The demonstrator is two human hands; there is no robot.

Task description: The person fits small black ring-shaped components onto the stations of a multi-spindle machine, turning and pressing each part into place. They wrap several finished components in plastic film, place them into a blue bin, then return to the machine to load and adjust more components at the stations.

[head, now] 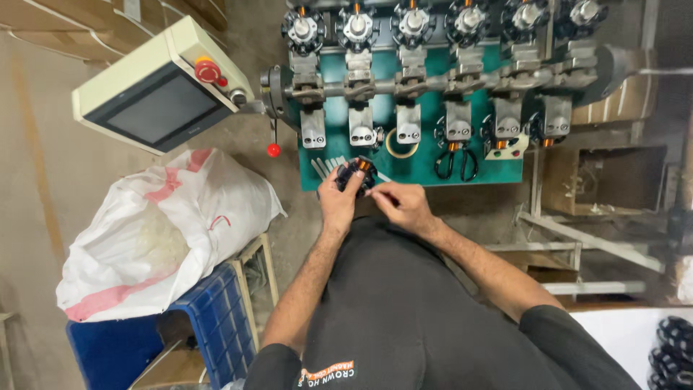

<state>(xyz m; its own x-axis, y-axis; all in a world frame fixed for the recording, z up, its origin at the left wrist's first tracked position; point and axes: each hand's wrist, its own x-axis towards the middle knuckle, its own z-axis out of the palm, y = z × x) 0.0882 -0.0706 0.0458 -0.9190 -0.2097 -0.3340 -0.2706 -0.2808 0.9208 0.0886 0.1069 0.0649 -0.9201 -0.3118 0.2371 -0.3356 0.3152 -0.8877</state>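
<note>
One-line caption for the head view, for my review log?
Left hand holds a black wound coil part at a green multi-station winding machine; right hand pinches beside it.

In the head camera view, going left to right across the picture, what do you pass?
White sack → red knob → left hand holding a black wound part → right hand → black-handled scissors → metal frame

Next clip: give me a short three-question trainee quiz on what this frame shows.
1. True or false: the left hand holds a small black part with copper windings.
2. What lies on the green machine bed, right of the tape roll? A) scissors B) hammer C) brush
3. What colour is the round button on the control panel?

Key: 1 true; 2 A, the scissors; 3 red.
</note>
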